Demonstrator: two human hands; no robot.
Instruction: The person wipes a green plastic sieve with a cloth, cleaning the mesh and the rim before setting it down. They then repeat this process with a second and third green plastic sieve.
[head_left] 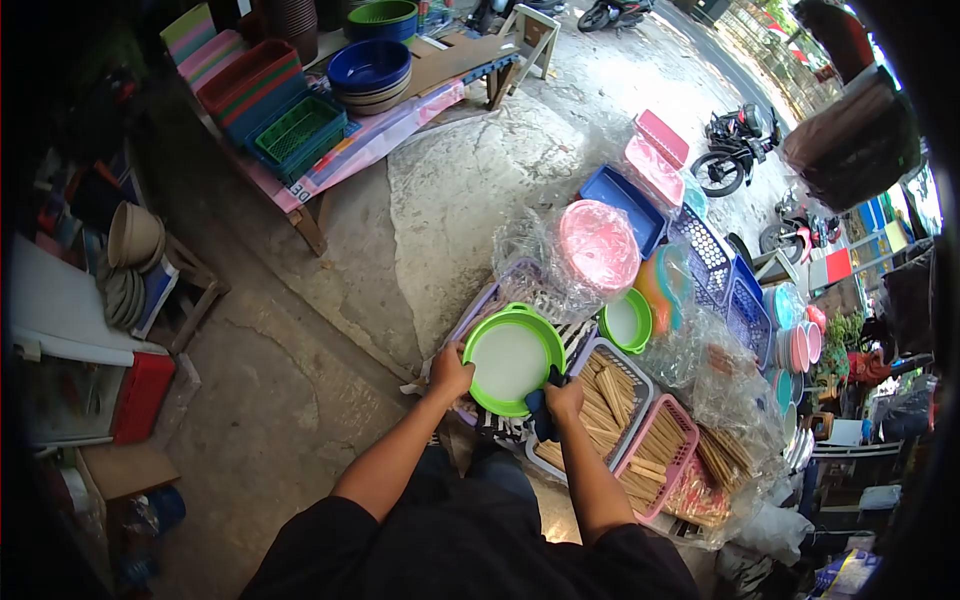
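Note:
A round sieve [511, 361] with a bright green rim and a pale, mesh-like middle is held up in front of me. My left hand [451, 371] is closed on its left rim. At the lower right of the rim, my right hand [564, 397] is closed around a dark blue cloth [541, 414], which lies against the edge. A smaller green-rimmed sieve [624, 322] sits just to the right. Below my right hand stands a grey basket [646, 391] of wooden sticks, and beside it a pink basket [690, 421] holds more of them.
Pink basins in clear plastic [599, 245], a blue tray [628, 205] and blue perforated baskets [703, 256] stand ahead on the right. Stacked basins [370, 68] and baskets [298, 132] fill a table at the upper left. A motorcycle [735, 150] is parked beyond.

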